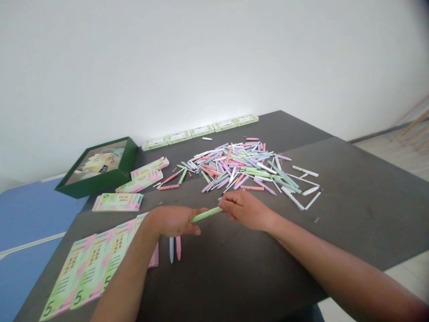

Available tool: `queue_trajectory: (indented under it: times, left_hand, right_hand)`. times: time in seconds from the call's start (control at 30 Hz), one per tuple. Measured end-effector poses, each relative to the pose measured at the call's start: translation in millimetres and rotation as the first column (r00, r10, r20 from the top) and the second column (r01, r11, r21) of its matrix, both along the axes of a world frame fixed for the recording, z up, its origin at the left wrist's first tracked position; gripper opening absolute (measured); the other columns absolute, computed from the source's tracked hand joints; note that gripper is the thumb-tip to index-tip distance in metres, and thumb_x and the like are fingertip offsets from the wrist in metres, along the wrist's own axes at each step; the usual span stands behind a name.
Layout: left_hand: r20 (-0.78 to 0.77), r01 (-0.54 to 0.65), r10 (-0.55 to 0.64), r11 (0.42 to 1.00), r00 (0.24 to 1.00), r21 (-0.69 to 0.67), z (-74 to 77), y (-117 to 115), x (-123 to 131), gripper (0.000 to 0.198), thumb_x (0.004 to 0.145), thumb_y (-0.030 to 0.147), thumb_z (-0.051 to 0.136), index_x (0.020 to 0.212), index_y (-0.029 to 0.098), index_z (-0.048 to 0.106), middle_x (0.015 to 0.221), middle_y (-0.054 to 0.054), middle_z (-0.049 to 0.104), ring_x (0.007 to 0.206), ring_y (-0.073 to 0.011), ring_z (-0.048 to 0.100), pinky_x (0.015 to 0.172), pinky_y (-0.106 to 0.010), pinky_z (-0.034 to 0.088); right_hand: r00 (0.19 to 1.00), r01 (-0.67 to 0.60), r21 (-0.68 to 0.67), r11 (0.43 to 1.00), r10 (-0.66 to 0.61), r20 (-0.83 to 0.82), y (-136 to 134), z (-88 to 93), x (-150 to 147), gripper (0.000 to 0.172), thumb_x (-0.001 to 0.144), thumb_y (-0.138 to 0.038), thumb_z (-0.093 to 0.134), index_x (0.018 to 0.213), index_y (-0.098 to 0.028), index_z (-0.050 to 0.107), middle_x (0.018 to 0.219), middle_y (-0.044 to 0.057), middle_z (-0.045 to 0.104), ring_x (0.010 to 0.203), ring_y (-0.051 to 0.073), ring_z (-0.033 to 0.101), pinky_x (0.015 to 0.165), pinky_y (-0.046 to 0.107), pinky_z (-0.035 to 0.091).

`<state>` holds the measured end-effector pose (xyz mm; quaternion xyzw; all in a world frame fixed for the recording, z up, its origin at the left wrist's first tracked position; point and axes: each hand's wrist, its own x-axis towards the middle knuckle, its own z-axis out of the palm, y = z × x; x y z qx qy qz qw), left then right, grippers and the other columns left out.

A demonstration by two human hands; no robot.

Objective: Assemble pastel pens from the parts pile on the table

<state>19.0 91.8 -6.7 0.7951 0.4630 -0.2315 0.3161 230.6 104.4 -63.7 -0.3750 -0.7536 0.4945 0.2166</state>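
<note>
A light green pen (207,214) spans the gap between my two hands, tilted slightly upward to the right. My left hand (177,220) closes round its left end, thumb along the pen. At the other end, my right hand (243,209) pinches the tip between thumb and fingers; the tip itself is mostly hidden. Just below my left hand, a blue pen (171,250) and a pink pen (178,248) lie side by side on the dark table. Beyond my hands spreads a loose pile of pastel pens (231,165), some with white parts among them.
Printed pink-and-green cartons (89,264) lie in a row at left, partly behind my left forearm. Another flat carton (120,202) rests above them. A green box (100,167) holding packets stands at the far left. Several small boxes (203,130) line the wall.
</note>
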Motion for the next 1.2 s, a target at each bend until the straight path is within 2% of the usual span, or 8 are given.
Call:
queue_trajectory:
  times: [0.13,0.2,0.37,0.6,0.87,1.0,1.07,1.2]
  left_hand:
    - [0.013,-0.018,0.018,1.0,1.0,0.008,2.4,-1.4,-1.3,0.049,0.078,0.033,0.049,0.125,0.022,0.046,0.072,0.002,0.061,0.062,-0.0164,0.055,0.054,-0.022,0.039]
    - [0.014,-0.015,0.015,1.0,1.0,-0.005,3.2,-1.8,-1.9,0.047,0.079,0.033,0.048,0.124,0.021,0.047,0.068,0.003,0.059,0.06,-0.0162,0.054,0.052,-0.021,0.038]
    - [0.022,-0.029,0.03,0.999,0.999,-0.023,1.8,-1.1,-4.9,0.049,0.078,0.033,0.048,0.125,0.019,0.046,0.07,0.002,0.06,0.062,-0.0168,0.055,0.054,-0.022,0.039]
    - [0.045,-0.023,0.024,0.999,0.999,-0.03,-2.6,0.3,-15.1,0.045,0.08,0.037,0.045,0.119,0.017,0.048,0.071,0.002,0.059,0.062,-0.017,0.054,0.056,-0.024,0.04]
    - [0.04,-0.058,0.06,0.997,0.997,-0.043,0.8,-1.0,-22.0,0.033,0.081,0.042,0.043,0.101,0.019,0.053,0.066,0.003,0.057,0.063,-0.0168,0.054,0.058,-0.024,0.041]
    - [0.047,-0.04,0.042,0.998,0.998,-0.047,1.5,-2.0,-21.4,0.032,0.082,0.044,0.042,0.099,0.019,0.052,0.066,0.003,0.055,0.063,-0.0169,0.054,0.057,-0.024,0.04]
    - [0.067,-0.025,0.028,0.999,0.997,-0.047,1.8,-2.5,-20.0,0.033,0.082,0.044,0.041,0.1,0.019,0.052,0.069,0.003,0.056,0.064,-0.017,0.054,0.059,-0.024,0.041]
    - [0.105,-0.013,0.02,0.998,0.994,-0.061,1.6,-2.6,-17.7,0.036,0.082,0.044,0.041,0.105,0.019,0.051,0.079,0.001,0.061,0.068,-0.0172,0.054,0.064,-0.024,0.042]
  right_hand:
    - [0.995,0.062,0.165,0.984,-0.048,-0.089,0.1,4.8,3.0,0.003,0.079,-0.021,0.051,0.079,-0.018,0.051,0.067,-0.004,0.049,0.061,0.01,0.044,0.054,0.021,0.031]
    - [0.993,0.066,0.166,0.984,-0.048,-0.11,0.3,5.4,3.9,0.008,0.076,-0.015,0.05,0.083,-0.018,0.05,0.068,-0.004,0.048,0.061,0.01,0.042,0.054,0.021,0.031]
    - [0.988,0.057,0.094,0.994,-0.043,-0.147,6.1,-0.1,4.7,0.01,0.074,-0.014,0.049,0.082,-0.019,0.049,0.064,-0.005,0.045,0.058,0.01,0.041,0.052,0.021,0.03]
    - [0.915,0.058,-0.196,0.979,-0.131,-0.382,17.5,-0.3,13.6,0.01,0.073,-0.016,0.048,0.083,-0.019,0.046,0.052,-0.008,0.045,0.046,0.008,0.039,0.048,0.021,0.029]
    - [0.864,0.156,-0.27,0.95,-0.264,-0.43,36.6,-12.2,21.0,0.009,0.072,-0.019,0.048,0.081,-0.019,0.046,0.05,-0.007,0.046,0.041,0.008,0.039,0.044,0.02,0.028]
    - [0.967,0.225,-0.043,0.973,-0.229,-0.116,38.2,-22.1,19.5,0.008,0.074,-0.018,0.047,0.081,-0.019,0.048,0.059,-0.004,0.051,0.049,0.01,0.045,0.049,0.021,0.031]
    - [0.981,0.142,0.176,0.974,-0.162,0.108,30.4,-27.9,12.8,0.009,0.075,-0.017,0.048,0.083,-0.019,0.05,0.066,-0.001,0.055,0.058,0.012,0.048,0.053,0.023,0.031]
    - [0.911,-0.067,0.455,0.888,-0.131,0.39,8.4,-40.4,-8.9,0.013,0.081,-0.018,0.045,0.093,-0.019,0.051,0.085,0.006,0.06,0.071,0.017,0.052,0.058,0.027,0.032]
